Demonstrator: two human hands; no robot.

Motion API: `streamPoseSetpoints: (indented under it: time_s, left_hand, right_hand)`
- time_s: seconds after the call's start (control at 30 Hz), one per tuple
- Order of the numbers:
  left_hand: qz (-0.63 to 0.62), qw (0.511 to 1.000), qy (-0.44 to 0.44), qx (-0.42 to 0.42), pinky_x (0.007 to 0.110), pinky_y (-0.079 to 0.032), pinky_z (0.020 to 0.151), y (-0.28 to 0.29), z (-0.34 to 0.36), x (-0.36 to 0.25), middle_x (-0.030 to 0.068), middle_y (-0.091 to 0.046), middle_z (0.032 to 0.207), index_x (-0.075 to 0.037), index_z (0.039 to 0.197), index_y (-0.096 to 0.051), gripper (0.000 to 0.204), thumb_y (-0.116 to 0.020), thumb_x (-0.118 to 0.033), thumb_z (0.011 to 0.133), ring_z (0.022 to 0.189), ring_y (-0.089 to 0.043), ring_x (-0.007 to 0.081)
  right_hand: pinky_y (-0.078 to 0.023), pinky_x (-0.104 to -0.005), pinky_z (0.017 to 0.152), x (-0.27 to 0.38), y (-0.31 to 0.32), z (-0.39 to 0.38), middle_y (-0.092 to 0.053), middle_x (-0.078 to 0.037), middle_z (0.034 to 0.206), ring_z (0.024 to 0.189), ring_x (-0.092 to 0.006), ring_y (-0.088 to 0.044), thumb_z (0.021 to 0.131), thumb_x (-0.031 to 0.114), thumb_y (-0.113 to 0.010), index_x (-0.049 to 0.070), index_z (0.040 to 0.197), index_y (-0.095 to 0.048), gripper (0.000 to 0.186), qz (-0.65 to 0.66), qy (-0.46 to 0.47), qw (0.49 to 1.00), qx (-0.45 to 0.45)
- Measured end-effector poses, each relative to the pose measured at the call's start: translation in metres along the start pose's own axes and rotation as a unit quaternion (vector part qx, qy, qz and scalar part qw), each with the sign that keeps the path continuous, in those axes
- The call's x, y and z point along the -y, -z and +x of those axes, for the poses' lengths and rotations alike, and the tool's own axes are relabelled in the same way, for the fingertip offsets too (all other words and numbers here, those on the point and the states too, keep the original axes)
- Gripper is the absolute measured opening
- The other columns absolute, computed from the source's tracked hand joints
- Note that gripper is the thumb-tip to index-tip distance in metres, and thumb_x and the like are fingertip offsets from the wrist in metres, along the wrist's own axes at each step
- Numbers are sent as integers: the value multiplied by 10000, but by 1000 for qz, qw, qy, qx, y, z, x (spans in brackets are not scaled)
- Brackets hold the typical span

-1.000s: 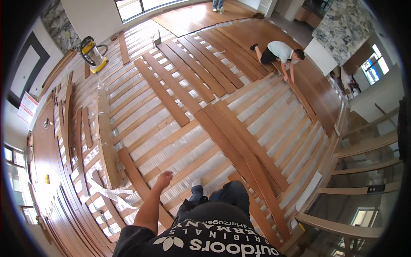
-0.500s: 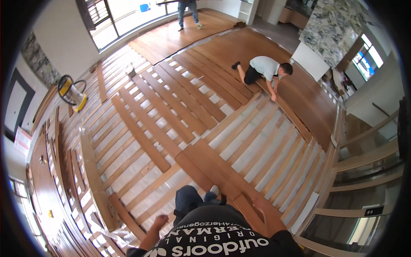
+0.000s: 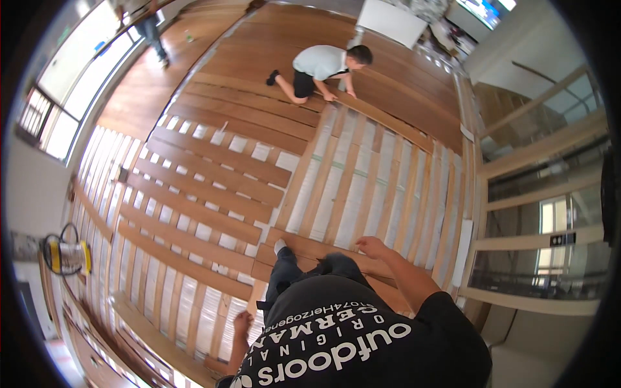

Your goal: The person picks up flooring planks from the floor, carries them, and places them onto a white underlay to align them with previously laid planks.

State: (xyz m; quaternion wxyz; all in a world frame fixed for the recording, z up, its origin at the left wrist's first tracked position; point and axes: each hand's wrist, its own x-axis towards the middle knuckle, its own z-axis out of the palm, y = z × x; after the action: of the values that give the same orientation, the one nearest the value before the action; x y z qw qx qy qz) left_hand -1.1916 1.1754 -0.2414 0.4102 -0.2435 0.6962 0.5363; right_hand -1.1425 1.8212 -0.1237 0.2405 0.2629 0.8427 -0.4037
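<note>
My left hand point(image 3: 242, 322) hangs low beside my left leg with its fingers curled in. No object shows in it. On the other side, my right hand point(image 3: 373, 247) is held out ahead of my body, fingers loosely bent and apart, holding nothing. Below it lie brown floorboards point(image 3: 299, 246), side by side across the wooden battens point(image 3: 354, 194). My left shoe point(image 3: 279, 246) rests on these boards. Farther off, a kneeling person point(image 3: 321, 70) has both hands at a long floorboard point(image 3: 388, 121), along the edge of the finished floor point(image 3: 407, 84).
Spaced loose floorboards point(image 3: 200, 194) lie across battens to the left, with whitish sheeting between. A yellow vacuum cleaner point(image 3: 68, 257) stands far left. Another person point(image 3: 150, 33) stands at the back left. Glass-paned framed panels point(image 3: 543, 220) line the right side.
My view has swung to the right, and my body has turned with it. My right hand has come up from near the boards and reaches farther forward. The kneeling person stays at the long board.
</note>
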Motion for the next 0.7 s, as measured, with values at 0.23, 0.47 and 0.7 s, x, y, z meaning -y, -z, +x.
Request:
streamPoseSetpoints:
  time_s: [0.23,0.47,0.7]
  left_hand:
    - [-61,980,-177,-64,204,-435,589,-3,131,-319,43,-655,951,-75,1207,-576,305,-599,-189,924,778,-599,98]
    - [4,990,-141,-4,197,-404,463,-97,224,-370,39,-655,885,-86,1067,-590,206,-574,-261,958,660,-594,98]
    - [443,876,-112,153,289,-453,578,-234,220,-363,77,-644,840,-84,967,-585,162,-612,-233,911,719,-602,152]
  right_hand:
    - [-491,-390,863,-7,28,34,-673,-143,1070,1010,-298,-627,878,287,-576,96,1085,-673,298,49,-71,995,-53]
    - [-493,-394,864,-106,73,113,-674,-133,1064,1034,-297,-616,872,297,-591,123,1053,-687,269,18,-79,995,-63]
    - [-492,-424,852,-169,180,207,-672,-128,1059,1025,-316,-613,871,248,-542,121,1013,-686,239,-3,-141,985,-101]
